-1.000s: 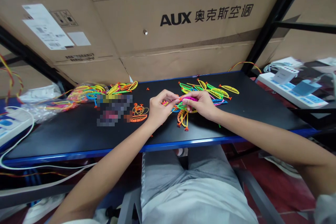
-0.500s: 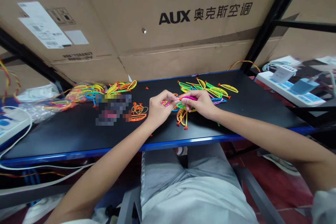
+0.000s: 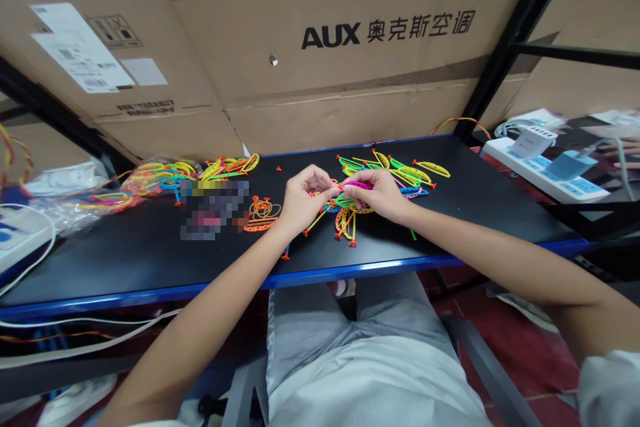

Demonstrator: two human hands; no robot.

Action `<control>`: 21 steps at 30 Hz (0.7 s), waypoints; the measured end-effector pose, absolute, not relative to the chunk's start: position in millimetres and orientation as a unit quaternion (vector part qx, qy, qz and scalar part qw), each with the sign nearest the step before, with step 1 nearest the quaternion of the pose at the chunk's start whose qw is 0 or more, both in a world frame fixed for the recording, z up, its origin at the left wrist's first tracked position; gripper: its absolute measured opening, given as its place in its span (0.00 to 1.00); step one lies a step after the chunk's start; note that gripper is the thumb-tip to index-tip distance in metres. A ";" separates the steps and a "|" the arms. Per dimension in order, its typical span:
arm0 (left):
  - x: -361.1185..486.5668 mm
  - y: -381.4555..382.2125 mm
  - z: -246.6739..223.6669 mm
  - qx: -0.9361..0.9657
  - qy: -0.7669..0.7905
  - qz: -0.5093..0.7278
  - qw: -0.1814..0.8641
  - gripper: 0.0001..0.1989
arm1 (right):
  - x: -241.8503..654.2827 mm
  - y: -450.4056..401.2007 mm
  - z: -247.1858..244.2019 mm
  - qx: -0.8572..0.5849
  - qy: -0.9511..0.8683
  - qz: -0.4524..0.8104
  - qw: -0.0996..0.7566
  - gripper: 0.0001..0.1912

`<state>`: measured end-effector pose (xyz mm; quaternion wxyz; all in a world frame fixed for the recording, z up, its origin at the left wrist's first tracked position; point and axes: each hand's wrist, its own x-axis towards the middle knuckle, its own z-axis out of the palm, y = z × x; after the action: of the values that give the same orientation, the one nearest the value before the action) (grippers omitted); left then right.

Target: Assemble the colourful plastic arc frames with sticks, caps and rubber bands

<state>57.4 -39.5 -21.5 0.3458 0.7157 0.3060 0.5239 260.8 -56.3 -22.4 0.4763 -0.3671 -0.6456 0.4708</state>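
Another person's hand (image 3: 625, 152), newly in view

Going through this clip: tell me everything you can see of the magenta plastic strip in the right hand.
The magenta plastic strip is narrow, vivid and slightly glossy, lying roughly level and pinched by the right hand, near the left hand. Fingers hide much of it, so its full shape cannot be told. It is above a heap of neon plastic strips on the black bench top.
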 end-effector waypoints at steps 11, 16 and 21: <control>23.7 -19.6 -20.6 0.814 0.356 0.420 0.186 0.08 | 309.9 -33.4 -9.3 -0.442 -0.807 0.131 0.370 0.07; 3.4 -12.9 -14.1 0.787 0.377 0.440 0.214 0.08 | 323.7 -24.0 -11.6 -0.492 -0.818 0.080 0.288 0.10; -21.6 -0.6 -9.5 0.800 0.441 0.368 0.172 0.05 | 321.6 -25.3 -12.9 -0.535 -0.815 0.054 0.219 0.19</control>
<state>-21.6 -0.6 -9.5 0.1722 0.8003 0.4412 0.3677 321.6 -25.3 -12.9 0.2188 -0.5346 -0.8145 0.0537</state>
